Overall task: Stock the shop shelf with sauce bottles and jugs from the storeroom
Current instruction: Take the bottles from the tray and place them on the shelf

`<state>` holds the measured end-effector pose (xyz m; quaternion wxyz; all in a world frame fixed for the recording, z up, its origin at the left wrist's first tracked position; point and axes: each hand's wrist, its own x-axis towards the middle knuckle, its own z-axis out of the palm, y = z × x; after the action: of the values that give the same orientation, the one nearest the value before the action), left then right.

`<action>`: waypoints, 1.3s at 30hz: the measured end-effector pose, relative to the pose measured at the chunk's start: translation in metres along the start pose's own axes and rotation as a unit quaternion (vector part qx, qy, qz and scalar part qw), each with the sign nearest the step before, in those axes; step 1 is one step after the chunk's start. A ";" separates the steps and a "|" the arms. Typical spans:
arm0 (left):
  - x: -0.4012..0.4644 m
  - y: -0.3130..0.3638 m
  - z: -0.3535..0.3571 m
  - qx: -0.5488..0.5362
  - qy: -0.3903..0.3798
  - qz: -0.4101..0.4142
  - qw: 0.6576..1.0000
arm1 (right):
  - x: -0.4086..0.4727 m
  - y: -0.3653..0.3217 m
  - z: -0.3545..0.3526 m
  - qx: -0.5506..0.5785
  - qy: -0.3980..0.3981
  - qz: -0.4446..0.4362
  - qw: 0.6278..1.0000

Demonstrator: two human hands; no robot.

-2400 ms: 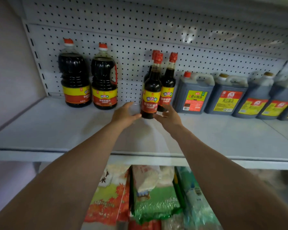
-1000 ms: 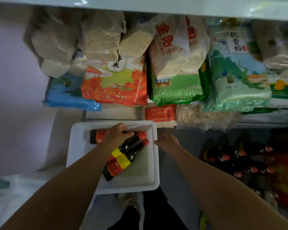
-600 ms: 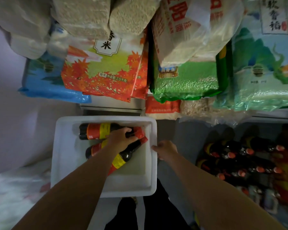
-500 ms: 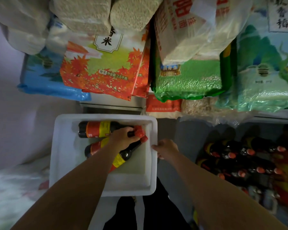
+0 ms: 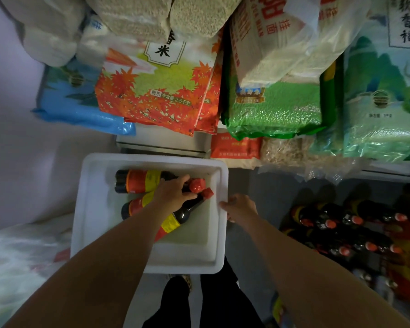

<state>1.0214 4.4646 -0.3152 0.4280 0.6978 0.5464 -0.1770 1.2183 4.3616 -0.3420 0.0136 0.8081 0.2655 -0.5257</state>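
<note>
Since the shelf placement, our left hand [image 5: 173, 195] grips a bottle [image 5: 175, 217] in the white bin [image 5: 219, 233]; right hand [image 5: 240, 207] holds its rim. Three bottles remain unshelved.

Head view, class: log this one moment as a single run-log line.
left hand: grips neck of a sauce bottle | right hand: holds white tub rim | tub: three bottles lying flat | stage: picking

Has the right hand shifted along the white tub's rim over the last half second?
No. The right hand rests at the same spot on the white tub, on its right rim beside the bottle caps.
</note>
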 end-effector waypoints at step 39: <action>-0.373 0.144 -0.305 -0.404 0.119 0.404 0.812 | -0.382 -0.165 -0.084 0.359 -0.161 -0.423 0.816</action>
<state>0.9591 4.4726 0.1838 0.6358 0.6355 0.2845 0.3331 1.0992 4.3701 0.0657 -0.4591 0.4670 0.3676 -0.6602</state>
